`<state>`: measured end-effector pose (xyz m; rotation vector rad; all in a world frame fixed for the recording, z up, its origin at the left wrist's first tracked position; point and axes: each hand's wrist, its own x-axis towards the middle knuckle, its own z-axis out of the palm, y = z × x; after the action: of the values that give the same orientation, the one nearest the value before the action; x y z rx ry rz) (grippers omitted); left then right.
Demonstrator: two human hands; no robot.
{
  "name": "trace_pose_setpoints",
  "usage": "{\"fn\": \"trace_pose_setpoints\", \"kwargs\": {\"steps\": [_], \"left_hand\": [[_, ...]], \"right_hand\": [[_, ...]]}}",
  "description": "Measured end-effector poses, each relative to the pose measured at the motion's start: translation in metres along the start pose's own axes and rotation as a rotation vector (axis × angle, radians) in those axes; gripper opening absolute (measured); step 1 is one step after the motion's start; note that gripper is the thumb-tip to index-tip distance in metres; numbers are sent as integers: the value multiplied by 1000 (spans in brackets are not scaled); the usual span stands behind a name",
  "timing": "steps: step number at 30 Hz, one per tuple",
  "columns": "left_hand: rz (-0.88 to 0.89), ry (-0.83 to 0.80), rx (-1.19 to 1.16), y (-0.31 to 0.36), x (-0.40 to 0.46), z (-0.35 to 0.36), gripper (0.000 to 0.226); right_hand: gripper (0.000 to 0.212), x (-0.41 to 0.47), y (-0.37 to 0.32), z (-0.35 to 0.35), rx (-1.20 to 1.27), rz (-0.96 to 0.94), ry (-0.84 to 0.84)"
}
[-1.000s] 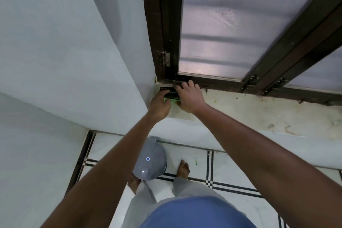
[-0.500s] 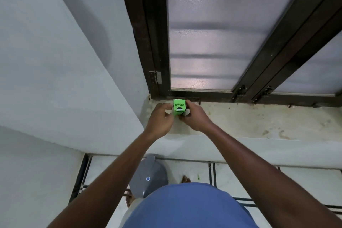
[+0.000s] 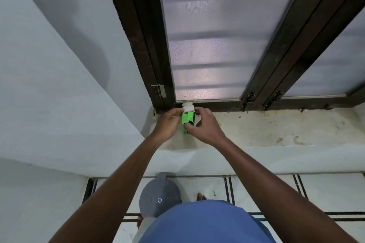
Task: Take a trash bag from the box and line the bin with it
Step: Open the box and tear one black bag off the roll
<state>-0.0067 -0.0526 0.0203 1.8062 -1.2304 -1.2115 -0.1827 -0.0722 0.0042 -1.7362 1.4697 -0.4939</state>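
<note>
I have the green box point(image 3: 187, 120) pinched between my left hand point(image 3: 167, 124) and right hand point(image 3: 205, 126) over the sill, white bag roll point(image 3: 188, 107) poking out at 12 o'clock. Lining the bin point(image 3: 160, 195), at 6 o'clock, remains undone.

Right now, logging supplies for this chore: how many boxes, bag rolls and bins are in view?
Green box: 1, held by the left hand and right hand
White bag roll: 1, sticking out of the box top
Grey bin: 1, lid shut, on the floor
Total: 3
</note>
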Motion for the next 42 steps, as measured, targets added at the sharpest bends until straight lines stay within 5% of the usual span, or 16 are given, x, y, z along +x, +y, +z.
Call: {"fn": "trace_pose_setpoints", "kwargs": {"steps": [8,15,18,23,31,36,42], "left_hand": [[-70,26,-125,0,3,2,36],[16,154,119,5,0,15,44],[11,169,145,6,2,14,32],[-159,-1,-231,3,-6,6,20],[90,154,140,-10,-15,1,10],[176,181,252,-5,-17,0,5],[292,45,756,33,-13,2,20]], "right_hand": [[57,-1,-10,-9,153,-14,149],[22,-12,10,-1,249,-68,207],[33,-16,12,1,242,-88,183],[83,-22,22,9,167,-130,72],[92,-25,25,8,219,-149,-25],[68,-22,26,6,170,-188,38],[60,-24,21,3,162,-203,24]]}}
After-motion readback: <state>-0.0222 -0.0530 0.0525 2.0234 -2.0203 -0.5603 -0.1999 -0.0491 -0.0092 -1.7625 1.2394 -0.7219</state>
